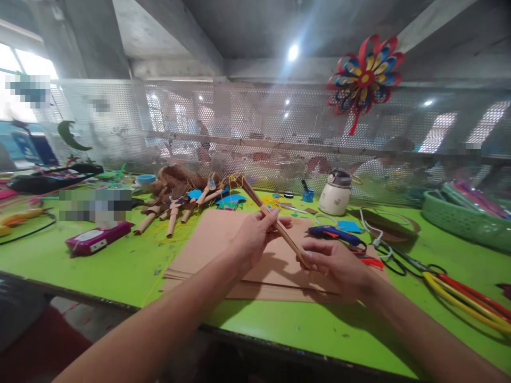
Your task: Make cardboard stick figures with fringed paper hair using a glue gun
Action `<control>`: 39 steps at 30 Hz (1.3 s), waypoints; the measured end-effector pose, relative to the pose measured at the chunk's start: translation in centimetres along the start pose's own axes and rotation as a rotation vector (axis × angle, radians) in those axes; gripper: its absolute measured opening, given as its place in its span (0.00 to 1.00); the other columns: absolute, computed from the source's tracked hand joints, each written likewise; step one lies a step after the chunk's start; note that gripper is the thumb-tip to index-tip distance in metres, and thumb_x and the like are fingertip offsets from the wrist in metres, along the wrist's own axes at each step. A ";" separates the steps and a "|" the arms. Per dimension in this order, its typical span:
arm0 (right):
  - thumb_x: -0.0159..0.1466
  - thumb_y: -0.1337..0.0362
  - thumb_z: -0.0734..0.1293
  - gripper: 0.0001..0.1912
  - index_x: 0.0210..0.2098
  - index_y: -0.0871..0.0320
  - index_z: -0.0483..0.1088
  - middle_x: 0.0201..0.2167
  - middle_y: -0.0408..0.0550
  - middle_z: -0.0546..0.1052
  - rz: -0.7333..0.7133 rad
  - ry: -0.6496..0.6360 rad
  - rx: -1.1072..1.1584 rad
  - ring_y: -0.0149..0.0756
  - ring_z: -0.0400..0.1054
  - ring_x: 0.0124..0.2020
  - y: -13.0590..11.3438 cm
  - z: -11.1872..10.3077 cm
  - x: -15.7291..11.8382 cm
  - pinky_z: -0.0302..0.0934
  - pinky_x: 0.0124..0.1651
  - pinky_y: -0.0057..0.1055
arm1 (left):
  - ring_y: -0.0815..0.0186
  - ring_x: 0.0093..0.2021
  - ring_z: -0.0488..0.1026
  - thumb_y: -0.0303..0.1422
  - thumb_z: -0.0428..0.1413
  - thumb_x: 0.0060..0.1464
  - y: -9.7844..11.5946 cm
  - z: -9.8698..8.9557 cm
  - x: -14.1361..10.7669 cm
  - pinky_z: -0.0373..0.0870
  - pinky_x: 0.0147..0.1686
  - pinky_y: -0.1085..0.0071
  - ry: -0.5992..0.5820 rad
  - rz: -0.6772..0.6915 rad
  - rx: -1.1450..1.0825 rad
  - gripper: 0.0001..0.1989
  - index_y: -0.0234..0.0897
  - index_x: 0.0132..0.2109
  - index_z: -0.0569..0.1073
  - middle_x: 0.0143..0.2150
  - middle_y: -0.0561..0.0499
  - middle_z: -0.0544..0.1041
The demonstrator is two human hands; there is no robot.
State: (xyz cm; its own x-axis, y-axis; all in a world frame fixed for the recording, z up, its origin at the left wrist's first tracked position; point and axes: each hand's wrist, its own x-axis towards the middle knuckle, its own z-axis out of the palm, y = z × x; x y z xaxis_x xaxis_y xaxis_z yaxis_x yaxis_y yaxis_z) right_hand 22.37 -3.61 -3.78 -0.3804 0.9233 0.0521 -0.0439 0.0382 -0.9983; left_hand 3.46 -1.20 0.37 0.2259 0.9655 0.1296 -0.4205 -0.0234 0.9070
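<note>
Between my two hands slants a long, narrow strip of folded brown paper (287, 235), its far end up and to the left. My left hand (261, 234) pinches it near the middle, thumb on top. Around its lower end close the fingertips of my right hand (333, 263). Beneath them lies a stack of brown paper sheets (215, 239). A blue hot glue gun (335, 234) rests at the stack's right side, just beyond my right hand. Left of the strip's far end are rolled brown paper tubes (172, 222) tangled with yellow string.
On the green table (159, 282) stand a cream flask (335, 194) and a green basket (459, 215) of colourful strips. Scissors with yellow and red handles (459, 298) lie at right, with cables nearby. A purple tissue box (98, 238) is at left. Behind rises a perforated metal screen (239, 117).
</note>
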 end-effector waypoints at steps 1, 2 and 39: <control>0.52 0.57 0.73 0.16 0.36 0.62 0.75 0.30 0.47 0.73 -0.008 -0.011 -0.032 0.31 0.64 0.30 0.0 0.1 0.0 0.58 0.35 0.30 | 0.64 0.35 0.76 0.30 0.53 0.56 -0.2 0.0 0.0 0.70 0.44 0.63 0.006 -0.003 -0.005 0.06 0.29 0.37 0.71 0.33 0.42 0.79; 0.52 0.57 0.72 0.16 0.36 0.62 0.75 0.30 0.47 0.73 -0.014 -0.017 -0.056 0.31 0.64 0.29 0.0 0.1 0.0 0.58 0.34 0.30 | 0.64 0.35 0.76 0.28 0.52 0.57 -0.3 0.0 0.1 0.70 0.44 0.62 0.002 -0.012 -0.016 0.06 0.29 0.37 0.70 0.33 0.41 0.79; 0.59 0.53 0.66 0.15 0.35 0.59 0.75 0.34 0.50 0.75 -0.241 0.146 -0.466 0.37 0.67 0.37 -5.9 0.9 1.3 0.60 0.42 0.37 | 0.75 0.21 0.64 0.31 0.54 0.54 -0.3 -1.5 -1.1 0.54 0.20 0.79 -0.248 -0.077 -0.203 0.10 0.32 0.43 0.68 0.24 0.55 0.66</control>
State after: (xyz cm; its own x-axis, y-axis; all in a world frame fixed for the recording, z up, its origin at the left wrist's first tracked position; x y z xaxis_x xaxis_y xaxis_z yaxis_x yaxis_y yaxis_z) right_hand 21.33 -2.97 2.25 -0.2769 0.9095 0.3100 0.3130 0.3904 -0.8658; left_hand 2.03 -1.86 -0.65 0.4602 0.8693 0.1803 -0.5551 0.1233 0.8226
